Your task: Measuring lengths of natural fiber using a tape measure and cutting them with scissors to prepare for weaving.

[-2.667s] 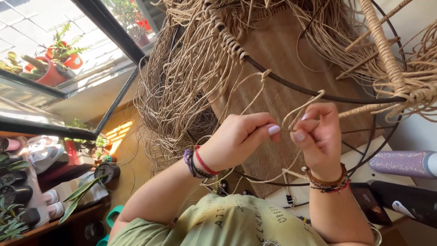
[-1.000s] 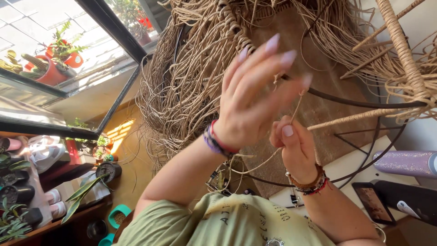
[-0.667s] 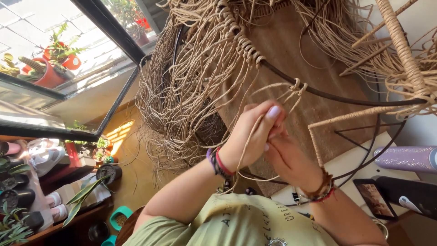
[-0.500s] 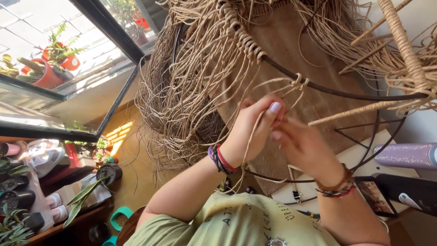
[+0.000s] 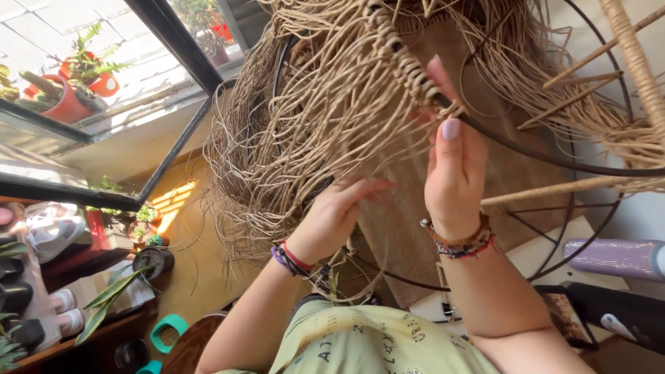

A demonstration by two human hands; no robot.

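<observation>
Item: black metal hoop frame point(image 5: 554, 161), large, with its rim arcing from the upper middle of the view down toward the right edge — the carrier of everything in hand. Hung from it: a dense fringe of tan cords point(image 5: 305, 138), knotted along the rim and falling leftward and downward in a loose mass. Attached to the rim: a row of finished knots point(image 5: 402, 59), running diagonally from the upper middle down and right, its long axis along the rim. Right hand point(image 5: 454, 173): raised, thumb and fingers drawn together in a pinch grip at the lower end of the knot row, clamped on the cords just where they meet the rim; fingertips partly hidden behind the cords. Left hand point(image 5: 336, 215): lower and to the left, fingers spread and extended, touching the hanging strands below the rim, closed on nothing that can be seen. Relation of note — the working knot lies at the right hand's own fingertips, above and to the right of the left hand, so the right hand is the nearer. Accessories: beaded bracelets point(image 5: 460, 242) on the right wrist.
</observation>
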